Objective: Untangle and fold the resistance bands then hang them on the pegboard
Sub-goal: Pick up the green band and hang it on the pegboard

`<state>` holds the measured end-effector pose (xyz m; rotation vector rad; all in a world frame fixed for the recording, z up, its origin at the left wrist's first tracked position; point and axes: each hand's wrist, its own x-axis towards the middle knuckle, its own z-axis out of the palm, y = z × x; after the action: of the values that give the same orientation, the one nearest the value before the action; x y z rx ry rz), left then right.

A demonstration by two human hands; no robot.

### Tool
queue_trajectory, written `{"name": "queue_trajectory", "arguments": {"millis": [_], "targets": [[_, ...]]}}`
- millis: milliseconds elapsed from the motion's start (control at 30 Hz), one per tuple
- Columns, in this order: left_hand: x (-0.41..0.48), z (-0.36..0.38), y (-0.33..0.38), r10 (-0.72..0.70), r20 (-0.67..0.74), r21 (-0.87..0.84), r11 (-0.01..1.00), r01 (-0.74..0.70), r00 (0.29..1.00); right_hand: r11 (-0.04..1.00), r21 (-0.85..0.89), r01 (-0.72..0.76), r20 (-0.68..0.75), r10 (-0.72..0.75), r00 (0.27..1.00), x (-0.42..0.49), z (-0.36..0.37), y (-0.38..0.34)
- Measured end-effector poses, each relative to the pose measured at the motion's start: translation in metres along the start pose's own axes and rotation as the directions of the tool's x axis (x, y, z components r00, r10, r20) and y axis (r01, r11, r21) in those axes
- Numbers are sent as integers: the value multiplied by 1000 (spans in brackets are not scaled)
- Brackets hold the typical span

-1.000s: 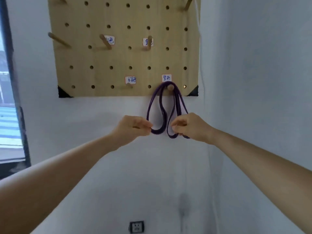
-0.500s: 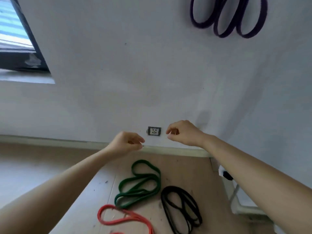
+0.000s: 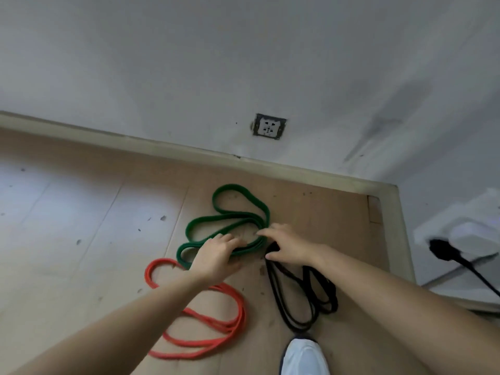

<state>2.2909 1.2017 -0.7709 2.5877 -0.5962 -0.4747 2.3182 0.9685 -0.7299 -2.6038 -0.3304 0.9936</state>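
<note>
Three bands are laid on the floor (image 3: 81, 212) near the wall (image 3: 189, 63). The green band (image 3: 232, 215) is bent in loops and is nearest the wall. The red band (image 3: 216, 326) is laid in front of it, to the left. The black band (image 3: 297, 299) is laid to the right.

Both hands are stretched down over the green band. The left hand (image 3: 216, 257) is held over the band's front loops, with its fingers (image 3: 230, 240) spread and loose (part of the band is hidden under the palm). The right hand (image 3: 290, 246) is held over the band's right end and the top of the black band. Its fingers (image 3: 266, 232) are spread flat, with the tips just inside the green loop. Nothing is gripped by either hand; whether the band is touched cannot be told.

A socket (image 3: 269, 125) is set low in the wall. A white shoe (image 3: 304, 355) is seen by the black band.
</note>
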Motion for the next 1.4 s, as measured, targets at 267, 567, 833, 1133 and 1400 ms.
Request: {"name": "queue_trajectory", "arguments": {"millis": [267, 567, 833, 1133, 1400], "targets": [[30, 55, -15, -53, -157, 130, 989, 74, 986, 990, 116, -79, -108, 92, 990, 36, 38, 28], [14, 21, -18, 47, -141, -13, 999, -50, 989, 956, 291, 29, -218, 36, 975, 36, 36, 15], [-5, -96, -3, -14, -84, -232, 973, -6, 996, 935, 300, 191, -220, -126, 967, 20, -30, -45], [-37, -234, 16, 63, -77, -201, 976, -77, 995, 910, 251, 331, -304, -250, 919, -40, -123, -121], [-85, -304, 71, 157, -275, -46, 983, -176, 949, 888, 211, 409, -444, -286, 849, -139, -177, -178]]}}
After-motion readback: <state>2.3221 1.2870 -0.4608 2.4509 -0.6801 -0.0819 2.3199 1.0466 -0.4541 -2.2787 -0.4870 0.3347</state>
